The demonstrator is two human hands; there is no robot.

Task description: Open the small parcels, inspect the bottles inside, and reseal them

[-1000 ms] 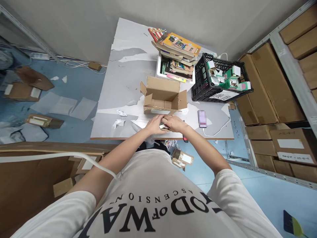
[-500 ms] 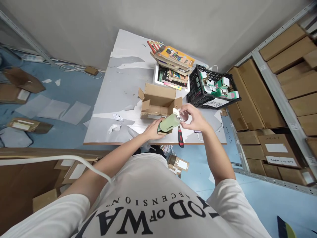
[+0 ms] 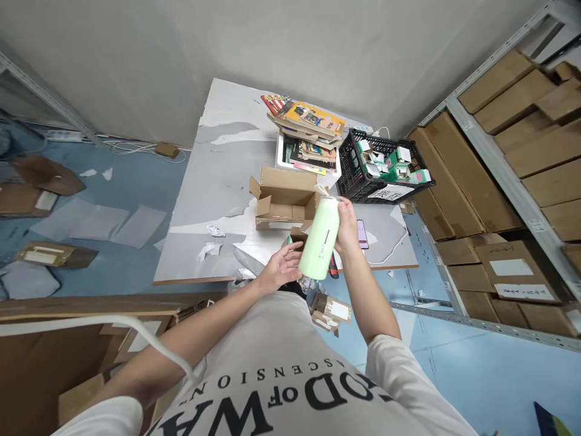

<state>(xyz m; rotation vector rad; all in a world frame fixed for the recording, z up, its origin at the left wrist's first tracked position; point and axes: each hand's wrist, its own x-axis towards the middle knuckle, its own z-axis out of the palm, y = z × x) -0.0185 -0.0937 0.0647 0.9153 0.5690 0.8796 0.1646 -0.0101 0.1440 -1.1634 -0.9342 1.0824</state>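
Observation:
A light green bottle [image 3: 321,239] with a white strap at its top is tilted over the front of the table. My right hand [image 3: 347,224] grips its upper right side. Beside the bottle's lower end, my left hand [image 3: 280,266] is open with its fingers spread; whether a fingertip touches the bottle I cannot tell. Behind them lies a small green and brown box [image 3: 297,236], partly hidden by the bottle. A red and black utility knife [image 3: 333,267] is mostly covered by the bottle. An open cardboard box [image 3: 284,209] stands just beyond.
A white bin [image 3: 282,151] piled with books and a black crate [image 3: 358,189] of small green and white boxes stand farther back. A phone [image 3: 362,234] with a white cable lies at right. Crumpled paper [image 3: 210,249] lies at left. Shelves of cartons [image 3: 512,272] line the right side.
The green bottle has come out of the small box and closer to me, held by my right hand. My left hand has let go of the small box and opened.

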